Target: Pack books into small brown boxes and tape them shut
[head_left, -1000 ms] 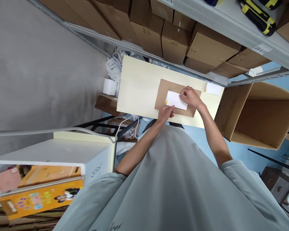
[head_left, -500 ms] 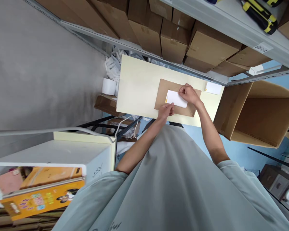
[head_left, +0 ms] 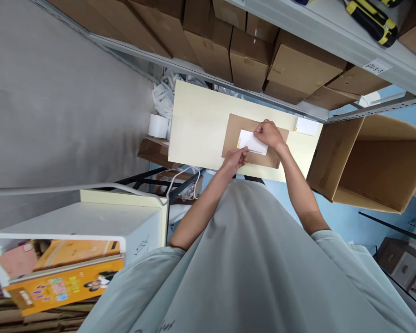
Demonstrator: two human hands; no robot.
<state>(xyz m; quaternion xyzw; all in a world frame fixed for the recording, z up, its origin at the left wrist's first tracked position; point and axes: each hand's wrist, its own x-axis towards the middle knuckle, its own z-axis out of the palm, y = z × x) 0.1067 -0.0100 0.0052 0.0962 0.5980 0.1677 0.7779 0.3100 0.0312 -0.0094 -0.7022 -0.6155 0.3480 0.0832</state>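
Observation:
A flat white card (head_left: 250,142) with a small orange-yellow mark at its left end lies over a brown cardboard piece (head_left: 231,130) on the cream tabletop (head_left: 197,121). My left hand (head_left: 236,158) has thumb and fingers pinched at the card's near edge. At the far right part of the card, my right hand (head_left: 268,133) is closed in a pinch on its edge. Its fingers cover that corner. Whether the card is a single sheet or a thin stack, I cannot tell.
Another white card-like item (head_left: 307,126) lies at the table's right end. An open cardboard box (head_left: 381,162) stands to the right. Closed cartons (head_left: 251,60) fill the shelf beyond the table. A white roll (head_left: 158,126) sits left of the table, and a white cabinet (head_left: 79,215) stands nearer.
Both hands have shifted very slightly left over the card, which keeps nearly the same place. The pinching fingers stay at its edges.

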